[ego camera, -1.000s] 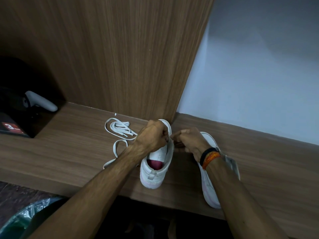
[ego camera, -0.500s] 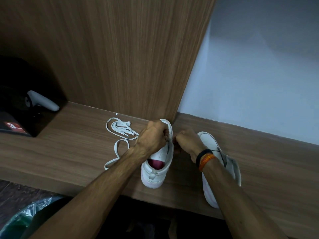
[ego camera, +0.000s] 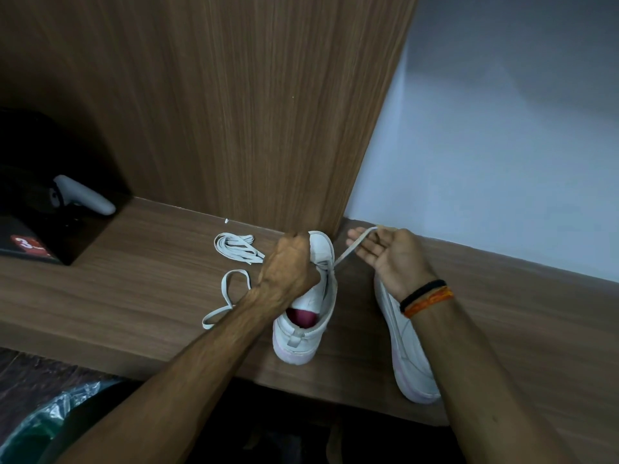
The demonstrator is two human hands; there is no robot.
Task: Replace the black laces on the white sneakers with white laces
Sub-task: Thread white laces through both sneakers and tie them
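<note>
The left hand (ego camera: 290, 269) grips the front part of a white sneaker (ego camera: 306, 316) that stands on the wooden worktop (ego camera: 134, 283), toe toward the wooden panel (ego camera: 234, 112) and heel toward the near edge. The fingers are curled over the toe area; their tips are hidden behind the hand and cannot be told apart. The sneaker's pink lining shows through its opening.

A white lace (ego camera: 351, 247) runs taut from the eyelet area of this sneaker up and to the right into the right hand (ego camera: 390, 254). That hand is turned palm up, fingers extended and lying close together, with the lace crossing the fingers toward the thumb side. Whether the thumb pinches the lace cannot be told with certainty. The right wrist carries a black band (ego camera: 422, 291) and an orange band (ego camera: 430, 301), side by side.

A second white sneaker (ego camera: 407, 356) lies on the worktop just right of the first, partly covered by the right forearm, its sole edge near the worktop's front.

Left of the held sneaker, more white lace (ego camera: 236, 248) lies on the worktop in a loose bundle, with a further loop (ego camera: 227, 296) trailing toward the left forearm.

At far left, a grey handled device (ego camera: 85, 195) rests on a dark box (ego camera: 30, 249). A pale wall (ego camera: 502, 128) stands behind the right part of the worktop.
</note>
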